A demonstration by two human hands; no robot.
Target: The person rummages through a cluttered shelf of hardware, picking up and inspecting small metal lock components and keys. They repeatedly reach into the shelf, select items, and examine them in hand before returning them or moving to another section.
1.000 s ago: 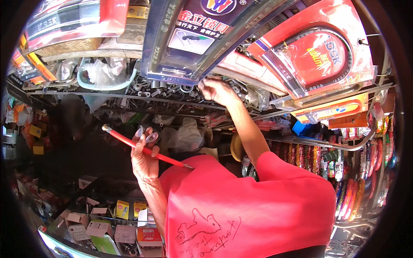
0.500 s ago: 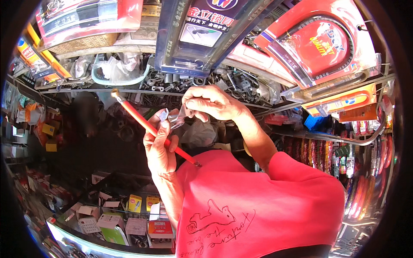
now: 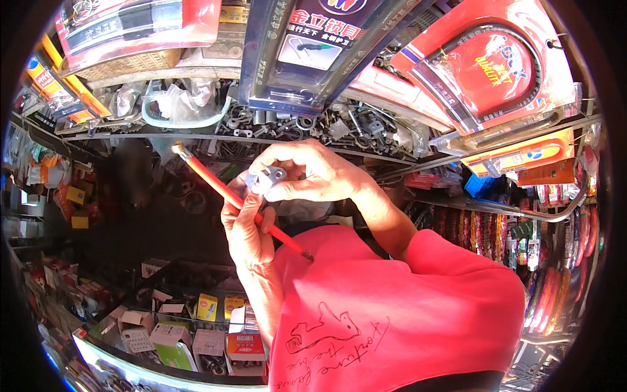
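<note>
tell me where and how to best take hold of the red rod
Probably the bare stretch of the red rod between its upper metal tip and the left grip, coming from the picture's left: the rod is slim and straight, slants up-left, and that stretch is uncovered, while the right grip crowds the other side.

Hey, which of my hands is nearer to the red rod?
The left. Your left hand grips the red rod; your right hand is off to the rod's right, holding the small metal piece.
</note>
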